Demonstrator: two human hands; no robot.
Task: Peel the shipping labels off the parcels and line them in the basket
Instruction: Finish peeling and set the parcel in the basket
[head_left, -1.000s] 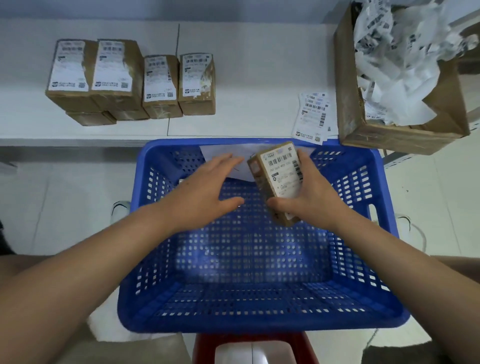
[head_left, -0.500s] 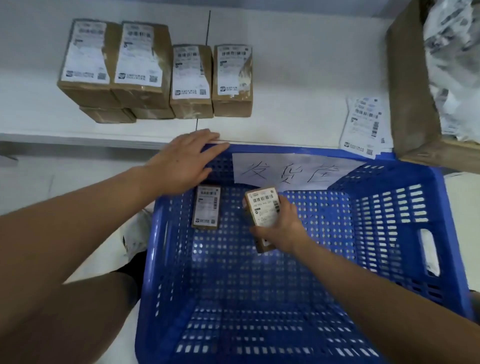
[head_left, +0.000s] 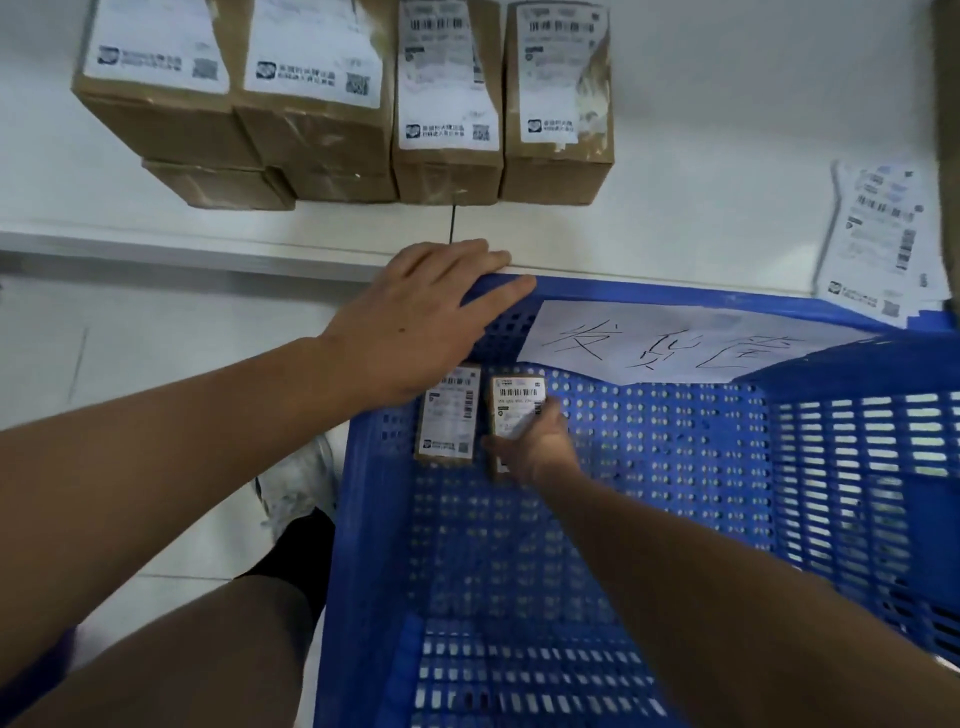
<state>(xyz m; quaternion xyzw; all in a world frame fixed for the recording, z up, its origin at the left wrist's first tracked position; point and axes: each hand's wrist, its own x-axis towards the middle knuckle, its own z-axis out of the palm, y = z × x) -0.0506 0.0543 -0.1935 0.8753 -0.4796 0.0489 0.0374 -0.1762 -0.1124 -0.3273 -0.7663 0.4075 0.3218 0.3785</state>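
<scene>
White tabletop (head_left: 701, 156) runs behind our blue basket (head_left: 675, 291). On its floor, our right hand (head_left: 535, 447) pinches a small labelled parcel (head_left: 514, 410) just beside another parcel (head_left: 449, 415). Our left hand (head_left: 415, 322) lies flat, fingers straight, on the basket's far corner. Four more parcels (head_left: 447, 104) wait on the tabletop, loose labels (head_left: 878, 234) near them.

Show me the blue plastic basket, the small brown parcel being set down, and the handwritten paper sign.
Blue plastic basket (head_left: 852, 447): head view, right wall.
Small brown parcel (head_left: 517, 402): head view, its label.
Handwritten paper sign (head_left: 670, 343): head view, centre.
</scene>
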